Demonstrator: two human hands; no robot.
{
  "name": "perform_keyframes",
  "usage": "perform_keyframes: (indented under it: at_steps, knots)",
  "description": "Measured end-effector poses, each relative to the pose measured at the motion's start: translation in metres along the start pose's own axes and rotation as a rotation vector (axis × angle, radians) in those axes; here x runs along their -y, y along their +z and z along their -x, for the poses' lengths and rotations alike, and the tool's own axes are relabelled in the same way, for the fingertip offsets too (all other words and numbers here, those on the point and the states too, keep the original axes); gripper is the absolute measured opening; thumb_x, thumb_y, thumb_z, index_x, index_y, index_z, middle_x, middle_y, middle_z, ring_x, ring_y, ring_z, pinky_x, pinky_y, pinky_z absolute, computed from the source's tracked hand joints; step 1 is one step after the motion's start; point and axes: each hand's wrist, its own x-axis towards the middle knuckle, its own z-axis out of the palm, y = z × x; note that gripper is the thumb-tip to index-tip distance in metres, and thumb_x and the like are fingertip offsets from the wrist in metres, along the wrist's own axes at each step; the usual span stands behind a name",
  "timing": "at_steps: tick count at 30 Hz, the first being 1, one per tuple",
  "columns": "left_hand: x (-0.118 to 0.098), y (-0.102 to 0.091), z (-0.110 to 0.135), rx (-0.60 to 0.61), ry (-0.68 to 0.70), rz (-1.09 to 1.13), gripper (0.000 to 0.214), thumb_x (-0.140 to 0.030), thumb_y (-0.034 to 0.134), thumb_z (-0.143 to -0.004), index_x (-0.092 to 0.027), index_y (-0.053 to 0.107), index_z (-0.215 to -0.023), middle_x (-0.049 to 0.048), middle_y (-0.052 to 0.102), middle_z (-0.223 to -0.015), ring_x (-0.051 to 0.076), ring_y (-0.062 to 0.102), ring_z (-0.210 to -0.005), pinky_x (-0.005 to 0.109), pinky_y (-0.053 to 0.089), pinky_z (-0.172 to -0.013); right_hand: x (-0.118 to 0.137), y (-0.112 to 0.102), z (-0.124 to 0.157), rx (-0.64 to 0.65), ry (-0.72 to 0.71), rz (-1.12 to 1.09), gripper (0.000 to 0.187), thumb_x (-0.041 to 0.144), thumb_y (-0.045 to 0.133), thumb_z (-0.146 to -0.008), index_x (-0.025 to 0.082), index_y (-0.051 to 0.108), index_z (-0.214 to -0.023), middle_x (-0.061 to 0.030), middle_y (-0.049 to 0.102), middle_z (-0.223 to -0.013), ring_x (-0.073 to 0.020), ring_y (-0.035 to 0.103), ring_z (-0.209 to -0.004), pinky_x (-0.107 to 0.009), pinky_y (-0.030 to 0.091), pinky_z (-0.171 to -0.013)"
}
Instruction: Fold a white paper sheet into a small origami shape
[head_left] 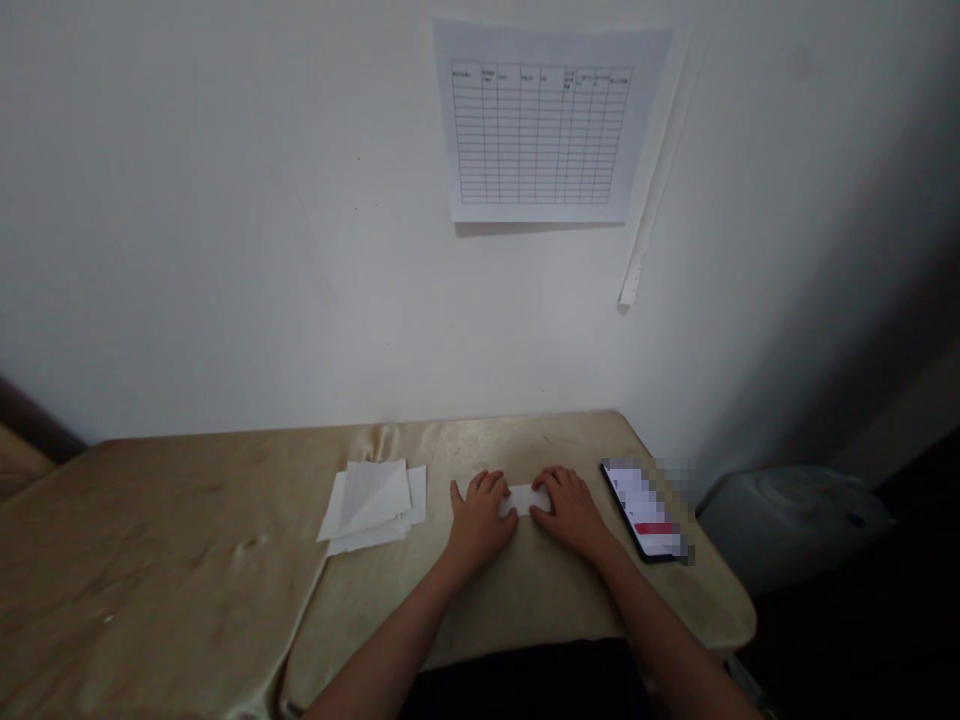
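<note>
A small folded piece of white paper [526,499] lies on the table between my two hands. My left hand [482,515] grips its left end, thumb at the near edge and fingertips at the far edge. At the right end, my right hand [571,510] holds it the same way, with fingers curled over the far side and thumb toward me. Both palms rest low near the tabletop. Part of the paper is hidden under the fingers. To the left of my left hand is a loose, overlapping stack of white paper sheets [375,505].
The tan-covered table [525,600] stands against a white wall. A smartphone [637,515] with a lit screen lies right of my right hand. A printed grid sheet [540,130] hangs on the wall. Beyond the table's right edge is a pale plastic container [787,520].
</note>
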Motion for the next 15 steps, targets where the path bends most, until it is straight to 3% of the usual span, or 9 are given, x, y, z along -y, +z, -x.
perform_keyframes:
  at_steps: [15]
  knots:
    - [-0.0088, 0.0048, -0.0007, -0.039, -0.013, -0.037, 0.033, -0.042, 0.060, -0.085, -0.024, 0.058, -0.112, 0.0105, 0.053, -0.143, 0.034, 0.039, -0.139, 0.070, 0.005, -0.119, 0.0043, 0.0038, -0.0032, 0.019, 0.020, 0.039, 0.038, 0.036, 0.072, -0.080, 0.033, 0.065, -0.116, -0.0051, 0.054, -0.124, -0.0268, 0.045, -0.123, -0.042, 0.032, -0.108]
